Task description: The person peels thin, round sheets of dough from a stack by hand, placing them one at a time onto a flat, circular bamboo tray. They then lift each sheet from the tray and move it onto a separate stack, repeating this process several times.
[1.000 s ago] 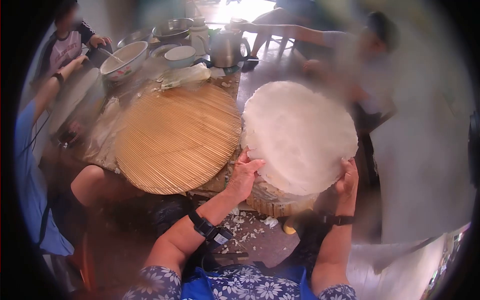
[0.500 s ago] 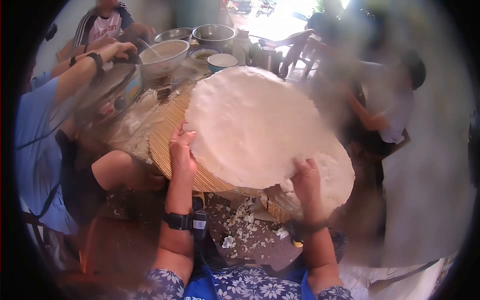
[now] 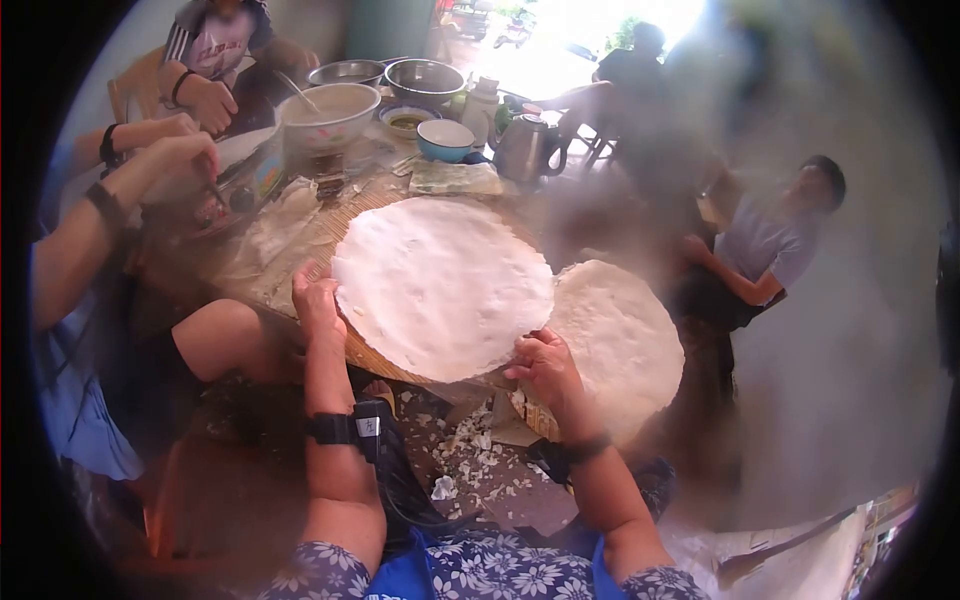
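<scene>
A large, thin, white round dough sheet (image 3: 440, 285) with a ragged edge lies low over a round woven bamboo mat (image 3: 375, 362), which shows at its front left. My left hand (image 3: 320, 302) pinches the sheet's left edge. At the lower right edge, my right hand (image 3: 547, 366) grips the rim between thumb and fingers. Close beyond my right hand is a stack of similar pale round sheets (image 3: 622, 345) on another woven base (image 3: 537, 415).
Toward the back stand a large bowl with a ladle (image 3: 328, 112), metal basins (image 3: 425, 78), a blue bowl (image 3: 445, 140) and a metal kettle (image 3: 524, 147). Co-workers' hands (image 3: 185, 150) work at the left. A seated person (image 3: 765, 245) is at the right. Scraps (image 3: 480, 450) litter the floor.
Both hands have brought the round dough sheet down and to the left, from raised and tilted to lying flatter over the mat. More of the stack at the right shows.
</scene>
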`<state>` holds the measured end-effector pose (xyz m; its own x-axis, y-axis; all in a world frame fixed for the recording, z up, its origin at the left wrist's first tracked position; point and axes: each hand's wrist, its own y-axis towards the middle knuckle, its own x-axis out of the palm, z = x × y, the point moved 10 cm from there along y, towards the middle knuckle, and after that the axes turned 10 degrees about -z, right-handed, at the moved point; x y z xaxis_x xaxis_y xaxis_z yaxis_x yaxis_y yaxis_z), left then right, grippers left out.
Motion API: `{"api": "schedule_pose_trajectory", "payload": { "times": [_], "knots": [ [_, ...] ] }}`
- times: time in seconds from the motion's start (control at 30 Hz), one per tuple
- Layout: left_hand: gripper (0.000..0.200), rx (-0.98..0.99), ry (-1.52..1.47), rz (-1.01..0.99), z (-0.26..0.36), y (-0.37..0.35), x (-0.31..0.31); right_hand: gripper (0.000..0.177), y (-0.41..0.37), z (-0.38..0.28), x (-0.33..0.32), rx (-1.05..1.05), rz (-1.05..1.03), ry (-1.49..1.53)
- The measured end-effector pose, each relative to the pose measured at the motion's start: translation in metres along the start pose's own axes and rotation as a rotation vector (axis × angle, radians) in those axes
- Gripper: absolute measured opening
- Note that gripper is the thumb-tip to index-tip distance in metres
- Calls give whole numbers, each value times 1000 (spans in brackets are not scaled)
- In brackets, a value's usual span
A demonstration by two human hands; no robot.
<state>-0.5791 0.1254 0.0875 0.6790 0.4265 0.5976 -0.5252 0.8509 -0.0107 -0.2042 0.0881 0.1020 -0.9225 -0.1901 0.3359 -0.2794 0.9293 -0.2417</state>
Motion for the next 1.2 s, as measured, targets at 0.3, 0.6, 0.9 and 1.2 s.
{"api": "schedule_pose_trajectory", "payload": {
  "times": [0.3, 0.6, 0.9, 1.2],
  "knots": [
    [63, 87, 50, 58, 16, 1, -18, 16, 1, 7, 27, 74, -64, -35],
    [59, 226, 232, -26, 23, 4, -25, 14, 4, 17, 41, 111, -141, 48],
    [54, 108, 138, -29, -2, 32, -36, 25, -17, 10, 3, 103, -8, -44],
    [52, 238, 255, 24, 21, 16, -20, 29, -18, 10, -6, 49, 45, -24]
  ]
}}
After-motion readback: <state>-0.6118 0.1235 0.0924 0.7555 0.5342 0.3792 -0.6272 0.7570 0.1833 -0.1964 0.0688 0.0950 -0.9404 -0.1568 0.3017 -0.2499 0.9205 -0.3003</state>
